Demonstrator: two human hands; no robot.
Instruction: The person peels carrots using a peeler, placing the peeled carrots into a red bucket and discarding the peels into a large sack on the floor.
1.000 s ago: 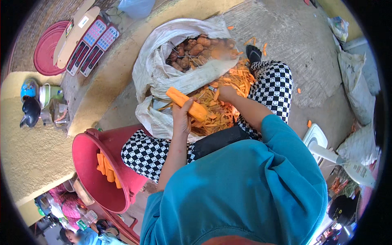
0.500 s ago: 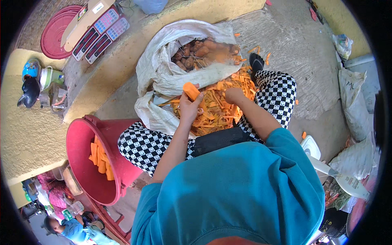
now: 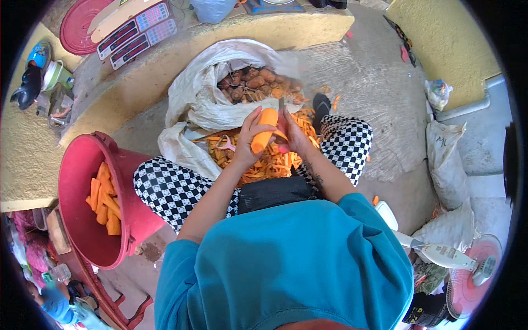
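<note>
A peeled orange carrot (image 3: 267, 122) is held upright in my left hand (image 3: 249, 138), its fingers wrapped around it. My right hand (image 3: 297, 138) is closed around the red handle of a knife (image 3: 281, 104) close beside the carrot. The blade points away from me, with its edge not clearly visible. Below both hands lies a heap of orange peelings (image 3: 269, 168). A pink and white peeler (image 3: 225, 144) rests on the peelings left of my left hand. Just beyond, an opened white sack (image 3: 190, 88) holds several unpeeled carrots (image 3: 256, 82).
At my left a red bucket (image 3: 66, 192) lies tilted with peeled carrots (image 3: 104, 198) inside. A raised ledge (image 3: 264, 30) runs behind the sack. White sacks (image 3: 445, 159) and a pink fan (image 3: 478, 269) stand at the right. Another person (image 3: 60, 305) is at the lower left.
My right hand has come up from the peelings to beside the carrot, and the knife now shows in it. The peeler now lies apart from my left hand. The whole view has shifted.
</note>
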